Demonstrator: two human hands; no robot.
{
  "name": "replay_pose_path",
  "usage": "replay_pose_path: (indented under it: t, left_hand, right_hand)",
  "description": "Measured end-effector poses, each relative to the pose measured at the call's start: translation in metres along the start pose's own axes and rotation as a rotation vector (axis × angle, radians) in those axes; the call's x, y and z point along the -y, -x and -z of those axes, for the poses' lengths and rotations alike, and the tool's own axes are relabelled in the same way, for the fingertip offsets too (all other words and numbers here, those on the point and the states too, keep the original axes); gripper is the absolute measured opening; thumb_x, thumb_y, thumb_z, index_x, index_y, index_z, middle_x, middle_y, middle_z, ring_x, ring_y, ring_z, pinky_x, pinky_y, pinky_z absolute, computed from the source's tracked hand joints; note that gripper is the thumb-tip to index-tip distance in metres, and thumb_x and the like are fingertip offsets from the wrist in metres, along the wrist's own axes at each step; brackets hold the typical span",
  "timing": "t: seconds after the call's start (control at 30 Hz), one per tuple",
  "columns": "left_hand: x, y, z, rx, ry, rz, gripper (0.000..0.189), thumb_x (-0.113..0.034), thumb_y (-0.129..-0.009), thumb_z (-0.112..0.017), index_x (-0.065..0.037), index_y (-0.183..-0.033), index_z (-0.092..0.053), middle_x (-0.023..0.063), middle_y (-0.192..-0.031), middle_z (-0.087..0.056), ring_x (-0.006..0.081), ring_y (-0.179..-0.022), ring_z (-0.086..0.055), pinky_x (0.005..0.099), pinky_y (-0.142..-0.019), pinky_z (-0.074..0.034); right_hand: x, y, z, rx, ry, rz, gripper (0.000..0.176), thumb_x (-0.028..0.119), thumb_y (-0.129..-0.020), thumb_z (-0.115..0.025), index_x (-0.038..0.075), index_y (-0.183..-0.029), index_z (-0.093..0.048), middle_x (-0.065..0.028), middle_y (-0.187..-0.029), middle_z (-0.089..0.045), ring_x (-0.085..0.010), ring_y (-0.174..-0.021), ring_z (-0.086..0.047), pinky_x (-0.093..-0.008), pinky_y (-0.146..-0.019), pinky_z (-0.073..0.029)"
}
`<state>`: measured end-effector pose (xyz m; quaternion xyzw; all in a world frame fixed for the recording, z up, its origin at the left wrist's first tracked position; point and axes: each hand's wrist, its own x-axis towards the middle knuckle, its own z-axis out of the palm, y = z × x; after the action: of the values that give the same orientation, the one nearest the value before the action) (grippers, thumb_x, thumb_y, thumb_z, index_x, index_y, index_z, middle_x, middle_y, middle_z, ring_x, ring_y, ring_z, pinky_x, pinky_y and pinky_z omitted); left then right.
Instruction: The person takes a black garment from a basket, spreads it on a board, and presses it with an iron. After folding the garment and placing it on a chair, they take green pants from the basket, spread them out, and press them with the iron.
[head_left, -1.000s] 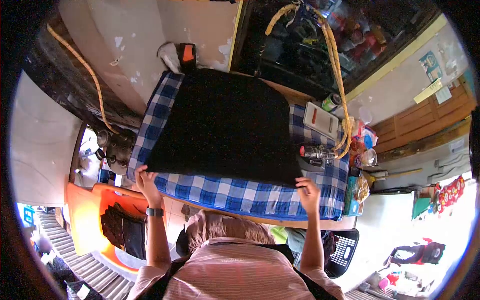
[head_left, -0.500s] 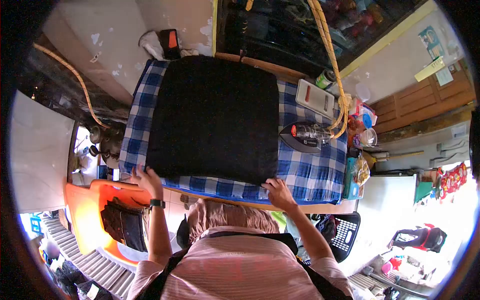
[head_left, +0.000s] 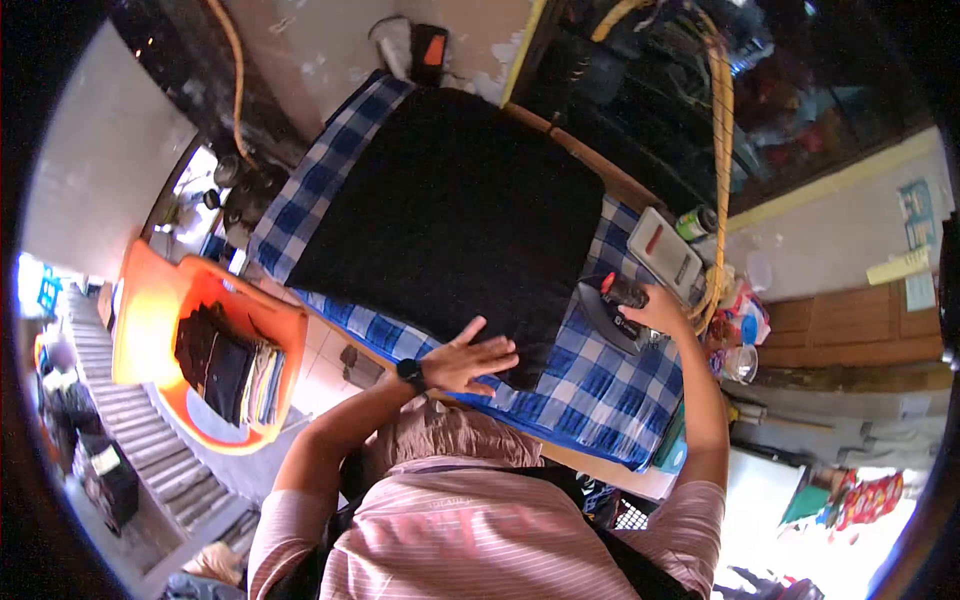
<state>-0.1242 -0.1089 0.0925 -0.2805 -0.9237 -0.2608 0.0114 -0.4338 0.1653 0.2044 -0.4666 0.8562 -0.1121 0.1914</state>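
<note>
The black cloth (head_left: pixel 450 220) lies spread out on the blue-and-white checked cover (head_left: pixel 620 400) of the worktop (head_left: pixel 610 472), its near edge close to the person's body. The left grip (head_left: pixel 468 362) is released: palm down, fingers splayed over that near edge, holding nothing. Whether it presses on the fabric cannot be told. The right grip (head_left: pixel 660 312) is at the handle of the electric iron (head_left: pixel 612 322), thumb and fingers about its rear end; I cannot tell whether they have closed on it. The iron sits on the checked cover just beside the cloth's right edge.

The cloth looks soft, limp and probably light, likely to crease or slide if dragged; its corners or hem would be the best holds, with a flat palm to steady it. The iron looks rigid and comparatively heavy, so it should be held by the handle alone, clear of the soleplate, which may be hot.

Counted: one black cloth, one iron, one pale tray (head_left: pixel 665 260) and one green can (head_left: pixel 695 222) beyond it, one orange chair (head_left: pixel 145 320) to the left. On the chair is one pile of folded clothes (head_left: pixel 215 365); its separate pieces are too tightly packed to count.
</note>
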Motion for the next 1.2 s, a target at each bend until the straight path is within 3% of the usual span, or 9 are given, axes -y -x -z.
replay_pose_path:
  t: [0.07,0.23,0.4,0.47,0.6,0.7,0.87,1.03,1.2]
  left_hand:
    - [0.000,0.024,0.022,-0.137,-0.076,0.254,0.064,-0.050,-0.088,-0.050,-0.013,-0.140,-0.040,0.0115,-0.147,-0.032,0.0250,-0.140,-0.023,0.0561,-0.112,-0.001]
    - [0.046,0.136,0.040,-0.998,-0.282,0.986,0.035,-0.011,-0.084,-0.059,-0.007,-0.118,-0.054,0.0257,-0.134,-0.040,0.0430,-0.125,-0.038,0.0512,-0.104,-0.029]
    - [0.121,0.210,0.060,-0.729,-0.657,1.386,0.070,-0.032,-0.084,-0.063,-0.010,-0.141,-0.028,0.0238,-0.142,-0.029,0.0424,-0.132,-0.027,0.0590,-0.105,-0.023]
    - [0.135,0.219,0.079,-0.514,-0.363,1.575,0.078,-0.041,-0.078,-0.068,-0.010,-0.138,-0.029,0.0201,-0.134,-0.043,0.0400,-0.127,-0.038,0.0629,-0.101,-0.025]
    - [0.173,0.258,0.074,-0.513,-0.139,1.528,0.068,-0.047,-0.072,-0.073,-0.006,-0.120,-0.046,0.0157,-0.112,-0.059,0.0369,-0.110,-0.054,0.0556,-0.091,-0.039]
    - [0.187,0.270,0.074,-0.639,0.065,1.325,0.048,-0.043,-0.074,-0.073,0.001,-0.083,-0.056,0.0140,-0.076,-0.060,0.0339,-0.075,-0.060,0.0398,-0.063,-0.045]
    - [0.173,0.271,0.095,-0.820,0.334,1.228,0.037,-0.033,-0.081,-0.069,0.001,-0.083,-0.056,0.0161,-0.071,-0.057,0.0326,-0.069,-0.058,0.0398,-0.061,-0.043]
    - [0.164,0.268,0.105,-0.852,0.064,1.133,0.029,-0.032,-0.088,-0.061,-0.004,-0.084,-0.058,0.0192,-0.066,-0.053,0.0380,-0.061,-0.054,0.0399,-0.056,-0.042]
    - [0.148,0.240,0.133,-0.763,0.075,1.260,0.050,-0.049,-0.085,-0.060,0.001,-0.083,-0.060,0.0230,-0.073,-0.062,0.0383,-0.072,-0.062,0.0445,-0.062,-0.047]
  right_hand:
    - [-0.010,-0.004,-0.006,0.071,-0.521,-0.587,0.036,0.023,-0.071,-0.075,0.002,-0.097,-0.062,-0.0094,-0.063,-0.061,-0.0202,-0.049,-0.058,-0.0329,-0.048,-0.048]
    - [0.080,-0.001,-0.012,-0.225,-0.478,-0.594,0.029,0.015,-0.073,-0.068,0.000,-0.095,-0.058,-0.0051,-0.059,-0.057,-0.0137,-0.043,-0.053,-0.0283,-0.042,-0.044]
    - [0.162,-0.013,-0.022,0.151,-0.442,-0.388,0.046,0.029,-0.067,-0.070,0.004,-0.105,-0.061,-0.0132,-0.071,-0.066,-0.0255,-0.058,-0.065,-0.0364,-0.059,-0.052]
    - [0.179,-0.020,-0.076,-0.009,-0.170,-0.104,0.054,0.035,-0.066,-0.070,0.006,-0.111,-0.060,-0.0202,-0.080,-0.067,-0.0351,-0.074,-0.067,-0.0427,-0.070,-0.053]
    - [0.217,-0.008,-0.099,0.237,-0.072,-0.006,0.061,0.038,-0.065,-0.071,0.009,-0.118,-0.058,-0.0226,-0.090,-0.067,-0.0383,-0.086,-0.065,-0.0453,-0.078,-0.052]
    - [0.222,-0.004,-0.089,0.331,-0.090,-0.011,0.061,0.037,-0.065,-0.072,0.008,-0.117,-0.059,-0.0224,-0.093,-0.067,-0.0371,-0.088,-0.065,-0.0435,-0.079,-0.052]
    - [0.210,-0.025,-0.091,0.119,-0.328,-0.251,0.061,0.034,-0.066,-0.071,0.004,-0.118,-0.058,-0.0213,-0.097,-0.067,-0.0358,-0.092,-0.064,-0.0409,-0.081,-0.051]
    - [0.261,-0.062,-0.096,0.243,-0.102,-0.025,0.058,0.038,-0.064,-0.073,0.013,-0.115,-0.061,-0.0183,-0.091,-0.068,-0.0354,-0.085,-0.066,-0.0418,-0.076,-0.052]
    - [0.297,-0.095,-0.106,0.132,-0.175,-0.080,0.062,0.037,-0.064,-0.074,0.012,-0.119,-0.058,-0.0204,-0.094,-0.067,-0.0367,-0.088,-0.065,-0.0436,-0.078,-0.051]
